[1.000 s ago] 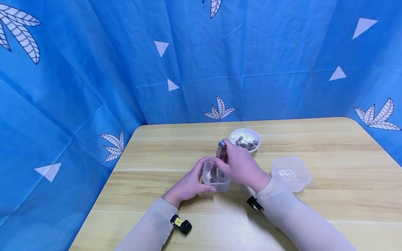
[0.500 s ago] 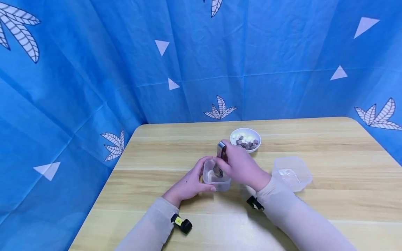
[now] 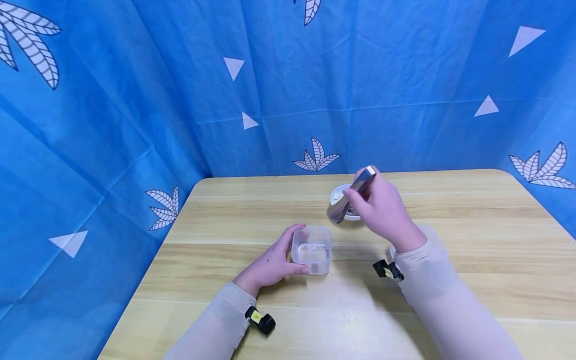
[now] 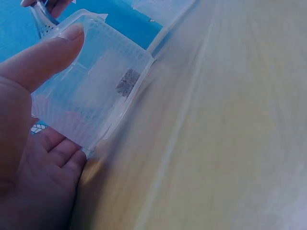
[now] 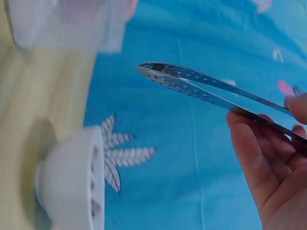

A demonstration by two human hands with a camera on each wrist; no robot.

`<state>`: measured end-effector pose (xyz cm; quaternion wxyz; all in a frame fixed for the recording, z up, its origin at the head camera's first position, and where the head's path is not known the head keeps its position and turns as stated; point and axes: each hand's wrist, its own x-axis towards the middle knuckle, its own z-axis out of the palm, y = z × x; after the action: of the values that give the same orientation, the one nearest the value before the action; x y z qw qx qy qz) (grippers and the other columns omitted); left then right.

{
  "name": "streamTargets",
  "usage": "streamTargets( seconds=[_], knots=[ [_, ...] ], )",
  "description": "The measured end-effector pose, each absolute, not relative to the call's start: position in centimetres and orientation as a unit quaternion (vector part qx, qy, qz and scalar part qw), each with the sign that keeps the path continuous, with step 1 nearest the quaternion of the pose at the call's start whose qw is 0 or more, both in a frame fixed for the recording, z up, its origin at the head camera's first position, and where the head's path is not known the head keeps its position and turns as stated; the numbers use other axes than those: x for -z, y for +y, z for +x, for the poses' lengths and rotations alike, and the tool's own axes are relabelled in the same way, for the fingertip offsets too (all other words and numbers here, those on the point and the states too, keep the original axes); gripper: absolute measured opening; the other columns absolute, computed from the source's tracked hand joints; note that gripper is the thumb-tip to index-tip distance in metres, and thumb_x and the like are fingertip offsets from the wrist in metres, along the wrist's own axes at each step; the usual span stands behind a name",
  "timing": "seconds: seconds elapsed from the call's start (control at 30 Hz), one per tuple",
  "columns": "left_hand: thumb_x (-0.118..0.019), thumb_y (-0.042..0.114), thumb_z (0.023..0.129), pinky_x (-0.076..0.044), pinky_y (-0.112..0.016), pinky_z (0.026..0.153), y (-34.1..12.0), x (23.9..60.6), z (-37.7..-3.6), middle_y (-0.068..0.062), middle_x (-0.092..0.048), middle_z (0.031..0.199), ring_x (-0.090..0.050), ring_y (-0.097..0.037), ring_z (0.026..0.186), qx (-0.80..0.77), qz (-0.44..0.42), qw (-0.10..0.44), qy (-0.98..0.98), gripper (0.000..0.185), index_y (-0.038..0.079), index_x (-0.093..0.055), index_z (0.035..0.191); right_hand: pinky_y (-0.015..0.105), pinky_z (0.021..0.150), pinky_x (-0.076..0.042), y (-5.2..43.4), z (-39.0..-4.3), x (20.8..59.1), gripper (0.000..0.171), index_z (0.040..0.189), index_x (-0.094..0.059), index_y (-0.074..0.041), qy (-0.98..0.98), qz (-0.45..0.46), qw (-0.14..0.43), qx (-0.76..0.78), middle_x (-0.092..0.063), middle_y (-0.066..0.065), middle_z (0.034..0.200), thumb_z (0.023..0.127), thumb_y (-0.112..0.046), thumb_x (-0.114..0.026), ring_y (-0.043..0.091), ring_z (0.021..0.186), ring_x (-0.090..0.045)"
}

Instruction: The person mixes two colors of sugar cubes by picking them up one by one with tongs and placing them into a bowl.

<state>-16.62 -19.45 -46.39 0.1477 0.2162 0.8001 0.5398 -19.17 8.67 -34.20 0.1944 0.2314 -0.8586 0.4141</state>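
Observation:
My left hand [image 3: 274, 260] grips a small clear plastic container [image 3: 330, 250] on the table, thumb on the near side and fingers on the far side. Through its wall, the left wrist view shows a brown cube [image 4: 128, 82] at the bottom. My right hand [image 3: 384, 210] holds perforated metal tongs [image 3: 346, 205], raised over the near side of a white bowl [image 3: 338, 192]. In the right wrist view the tong tips [image 5: 160, 72] meet; whether anything sits between them I cannot tell. The bowl is partly hidden by the tongs and hand.
A second clear container [image 3: 434, 235] stands at the right, mostly hidden behind my right forearm. The wooden table [image 3: 216, 210] ends at a blue patterned curtain [image 3: 279, 140] at the back and left.
My right hand has lifted the tongs out of the left container and carried them up and to the right, over the bowl. The left hand keeps its grip on the container.

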Motion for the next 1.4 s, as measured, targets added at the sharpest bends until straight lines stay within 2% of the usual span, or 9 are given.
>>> streamTargets(
  seconds=[0.2, 0.53, 0.73, 0.83, 1.1, 1.27, 1.4],
  knots=[
    [-0.088, 0.024, 0.080, -0.026, -0.047, 0.118, -19.4, 46.5, -16.6, 0.002, -0.039, 0.156, -0.043, -0.019, 0.138, -0.540, 0.211, 0.148, 0.801, 0.105, 0.028, -0.020, 0.161, 0.031, 0.048, -0.044, 11.0, -20.3, 34.1, 0.025, 0.109, -0.050, -0.003, -0.875, 0.177, 0.247, -0.376, -0.058, 0.008, 0.075, 0.098, -0.019, -0.066, 0.021, 0.058, -0.050],
    [-0.087, 0.024, 0.081, -0.024, -0.048, 0.119, -19.4, 46.4, -16.5, 0.002, -0.039, 0.156, -0.042, -0.020, 0.139, -0.543, 0.211, 0.152, 0.798, 0.105, 0.028, -0.020, 0.161, 0.035, 0.053, -0.047, 12.1, -21.0, 34.3, 0.032, 0.110, -0.049, -0.002, -0.887, 0.146, 0.254, -0.358, -0.061, 0.010, 0.079, 0.099, -0.027, -0.065, 0.023, 0.062, -0.054],
    [-0.087, 0.023, 0.081, -0.024, -0.047, 0.119, -19.3, 46.3, -16.5, 0.002, -0.039, 0.156, -0.043, -0.020, 0.139, -0.542, 0.211, 0.153, 0.799, 0.104, 0.028, -0.020, 0.161, 0.032, 0.050, -0.044, 11.9, -20.5, 33.8, 0.030, 0.107, -0.049, -0.004, -0.877, 0.150, 0.253, -0.379, -0.059, 0.009, 0.078, 0.098, -0.027, -0.065, 0.023, 0.062, -0.052],
    [-0.087, 0.023, 0.082, -0.026, -0.047, 0.118, -19.3, 46.3, -16.5, 0.002, -0.039, 0.156, -0.044, -0.020, 0.138, -0.544, 0.212, 0.152, 0.797, 0.104, 0.028, -0.020, 0.161, 0.032, 0.048, -0.042, 11.1, -19.7, 33.3, 0.029, 0.106, -0.050, -0.005, -0.864, 0.174, 0.232, -0.412, -0.057, 0.009, 0.076, 0.098, -0.027, -0.067, 0.023, 0.060, -0.049],
    [-0.087, 0.023, 0.080, -0.023, -0.053, 0.119, -19.5, 46.3, -16.5, 0.001, -0.042, 0.154, -0.047, -0.022, 0.135, -0.538, 0.217, 0.148, 0.801, 0.106, 0.029, -0.019, 0.161, 0.032, 0.049, -0.049, 6.9, -17.6, 33.5, 0.021, 0.102, -0.056, -0.013, -0.858, 0.276, 0.102, -0.421, -0.061, 0.000, 0.077, 0.097, -0.028, -0.070, 0.018, 0.059, -0.054],
    [-0.087, 0.027, 0.080, -0.021, -0.055, 0.119, -19.5, 46.2, -16.5, 0.002, -0.040, 0.156, -0.043, -0.023, 0.138, -0.522, 0.219, 0.143, 0.812, 0.106, 0.029, -0.019, 0.161, 0.030, 0.048, -0.047, 5.0, -17.2, 35.1, 0.027, 0.101, -0.053, -0.012, -0.873, 0.302, 0.080, -0.374, -0.057, -0.003, 0.073, 0.095, -0.029, -0.073, 0.013, 0.057, -0.051],
    [-0.087, 0.032, 0.080, -0.025, -0.054, 0.117, -19.5, 46.2, -16.4, 0.002, -0.036, 0.157, -0.041, -0.023, 0.140, -0.517, 0.219, 0.145, 0.815, 0.105, 0.031, -0.019, 0.161, 0.028, 0.047, -0.045, 3.8, -17.1, 36.3, 0.030, 0.101, -0.051, -0.012, -0.889, 0.313, 0.061, -0.330, -0.053, -0.004, 0.069, 0.094, -0.030, -0.074, 0.011, 0.055, -0.050]
  ],
)
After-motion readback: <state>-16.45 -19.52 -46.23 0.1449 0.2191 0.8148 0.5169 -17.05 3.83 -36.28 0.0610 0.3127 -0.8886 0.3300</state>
